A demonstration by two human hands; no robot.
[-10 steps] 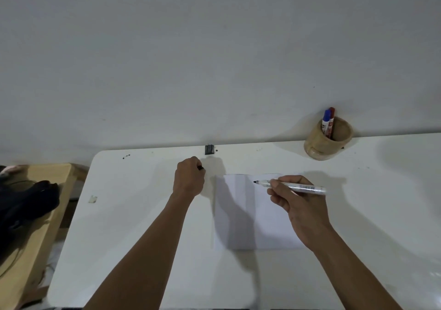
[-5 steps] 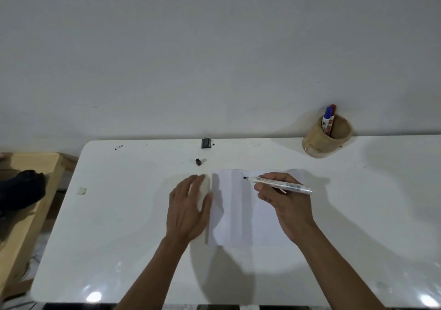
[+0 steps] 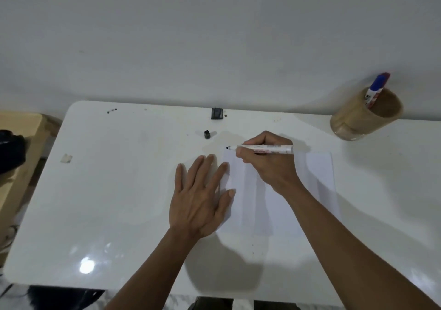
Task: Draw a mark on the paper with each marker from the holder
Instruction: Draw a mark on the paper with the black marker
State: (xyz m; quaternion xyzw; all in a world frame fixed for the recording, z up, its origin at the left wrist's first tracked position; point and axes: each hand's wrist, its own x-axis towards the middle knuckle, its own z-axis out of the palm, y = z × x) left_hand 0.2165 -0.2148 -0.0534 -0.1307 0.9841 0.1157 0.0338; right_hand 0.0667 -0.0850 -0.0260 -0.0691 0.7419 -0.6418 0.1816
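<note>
A white sheet of paper [image 3: 319, 181] lies on the white table [image 3: 119, 202]. My right hand [image 3: 267, 164] grips an uncapped black marker [image 3: 274, 149], its tip at the paper's far left corner. My left hand [image 3: 202, 195] lies flat with fingers spread on the paper's left edge. The marker's black cap [image 3: 207, 134] stands on the table just beyond my hands. At the back right a wooden holder [image 3: 358, 119] leans, holding a blue marker [image 3: 375, 88] and a red one [image 3: 386, 74] behind it.
A small black clip-like object [image 3: 216, 113] sits at the table's far edge by the wall. A scrap of tape [image 3: 66, 158] lies at the left. A wooden bench [image 3: 16, 166] with a dark object [image 3: 10, 150] stands left of the table.
My left hand let go of the black cap on the table, then came back and spread flat on the paper's left edge. My right hand kept the marker over the paper's top.
</note>
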